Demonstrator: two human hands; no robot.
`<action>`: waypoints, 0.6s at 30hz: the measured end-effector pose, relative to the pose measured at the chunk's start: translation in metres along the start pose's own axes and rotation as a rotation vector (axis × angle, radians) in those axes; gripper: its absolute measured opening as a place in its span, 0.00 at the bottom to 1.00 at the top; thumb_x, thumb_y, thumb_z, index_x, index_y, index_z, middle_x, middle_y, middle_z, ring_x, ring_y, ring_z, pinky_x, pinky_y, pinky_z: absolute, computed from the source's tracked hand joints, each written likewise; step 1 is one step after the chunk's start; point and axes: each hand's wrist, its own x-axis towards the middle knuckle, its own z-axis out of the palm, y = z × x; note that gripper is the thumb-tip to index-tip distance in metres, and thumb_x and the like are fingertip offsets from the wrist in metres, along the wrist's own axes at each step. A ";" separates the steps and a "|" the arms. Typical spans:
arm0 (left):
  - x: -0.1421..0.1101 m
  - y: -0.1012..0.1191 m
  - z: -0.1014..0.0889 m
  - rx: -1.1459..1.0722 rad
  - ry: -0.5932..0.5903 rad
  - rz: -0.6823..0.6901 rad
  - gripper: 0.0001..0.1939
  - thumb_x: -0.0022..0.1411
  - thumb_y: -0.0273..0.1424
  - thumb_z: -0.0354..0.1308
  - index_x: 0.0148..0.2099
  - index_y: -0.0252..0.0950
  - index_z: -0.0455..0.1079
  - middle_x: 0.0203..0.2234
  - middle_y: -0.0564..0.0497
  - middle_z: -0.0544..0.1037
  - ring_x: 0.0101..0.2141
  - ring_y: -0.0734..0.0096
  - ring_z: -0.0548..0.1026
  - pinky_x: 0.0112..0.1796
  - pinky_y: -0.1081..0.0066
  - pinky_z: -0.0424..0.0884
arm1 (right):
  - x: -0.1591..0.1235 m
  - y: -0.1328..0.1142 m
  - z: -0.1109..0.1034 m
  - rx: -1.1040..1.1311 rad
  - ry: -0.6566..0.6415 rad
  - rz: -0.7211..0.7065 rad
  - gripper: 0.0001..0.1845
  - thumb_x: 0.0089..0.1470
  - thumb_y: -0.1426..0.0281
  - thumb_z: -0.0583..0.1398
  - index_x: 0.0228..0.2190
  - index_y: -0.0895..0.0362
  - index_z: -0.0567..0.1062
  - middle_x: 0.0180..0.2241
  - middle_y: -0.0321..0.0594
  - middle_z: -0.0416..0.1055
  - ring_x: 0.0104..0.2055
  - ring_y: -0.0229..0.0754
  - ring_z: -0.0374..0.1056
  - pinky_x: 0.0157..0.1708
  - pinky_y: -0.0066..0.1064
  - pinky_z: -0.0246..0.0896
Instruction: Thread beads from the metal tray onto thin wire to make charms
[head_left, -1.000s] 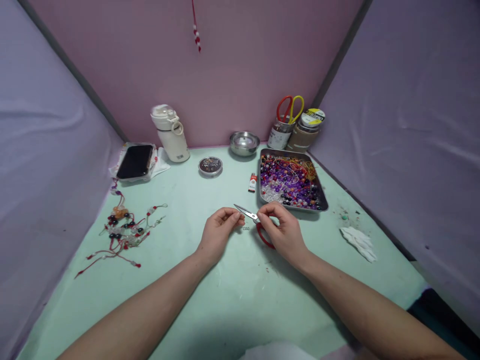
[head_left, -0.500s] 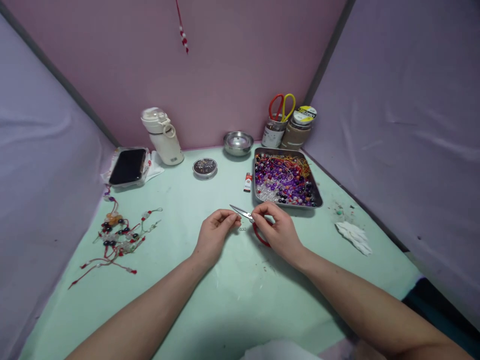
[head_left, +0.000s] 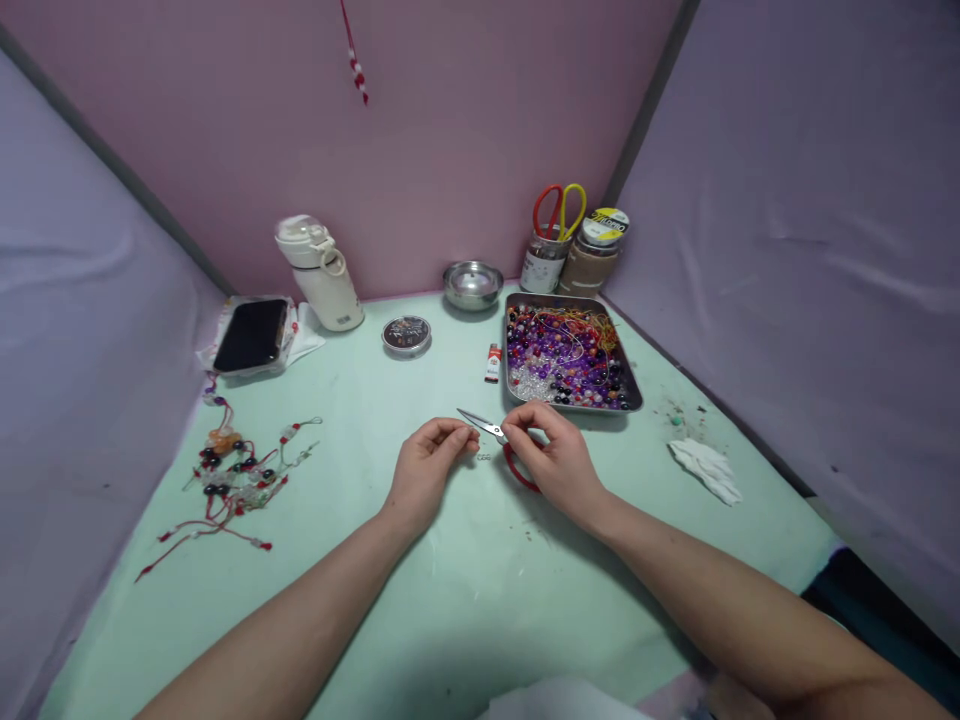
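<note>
My left hand [head_left: 429, 468] rests on the pale green table [head_left: 420, 600] with thumb and fingers pinched together; what they pinch is too small to make out. My right hand [head_left: 555, 462] lies just to the right, fingers pinched too. Between and under the hands lie small scissors [head_left: 491, 432] with red handles, blades pointing up-left. Tiny metal rings [head_left: 484, 457] sit on the table between the hands.
A metal tray of purple, clear and dark beads [head_left: 567, 355] stands behind my right hand. Farther back are a small lighter [head_left: 492, 362], a steel bowl [head_left: 472, 284], a round tin [head_left: 406, 335], a white flask [head_left: 319, 272], a phone [head_left: 250, 335] and jars with scissors [head_left: 559, 240]. Beaded cords [head_left: 236, 475] lie left, tissue [head_left: 705, 468] right.
Both hands stay pinched at the same spot over the scissors. The camera has shifted slightly, so everything sits a little further left in view.
</note>
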 end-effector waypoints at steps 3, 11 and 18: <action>0.000 0.000 0.000 -0.003 -0.004 0.001 0.10 0.54 0.36 0.62 0.33 0.34 0.73 0.30 0.49 0.78 0.31 0.73 0.74 0.39 0.70 0.69 | 0.000 0.000 0.000 0.001 -0.007 0.003 0.06 0.57 0.70 0.56 0.28 0.55 0.70 0.28 0.36 0.67 0.31 0.38 0.63 0.32 0.30 0.58; 0.000 0.000 0.000 0.024 -0.018 0.004 0.09 0.55 0.36 0.62 0.34 0.34 0.73 0.30 0.49 0.77 0.32 0.72 0.74 0.39 0.70 0.69 | -0.001 0.002 0.001 0.006 -0.032 0.025 0.06 0.57 0.69 0.56 0.28 0.55 0.70 0.28 0.37 0.67 0.31 0.38 0.63 0.32 0.30 0.58; -0.001 0.000 0.000 0.050 -0.038 0.027 0.09 0.56 0.35 0.61 0.34 0.34 0.73 0.31 0.48 0.77 0.32 0.71 0.74 0.39 0.68 0.69 | 0.000 0.001 0.002 -0.010 -0.042 0.042 0.06 0.56 0.69 0.56 0.28 0.55 0.70 0.28 0.37 0.67 0.31 0.38 0.63 0.31 0.30 0.58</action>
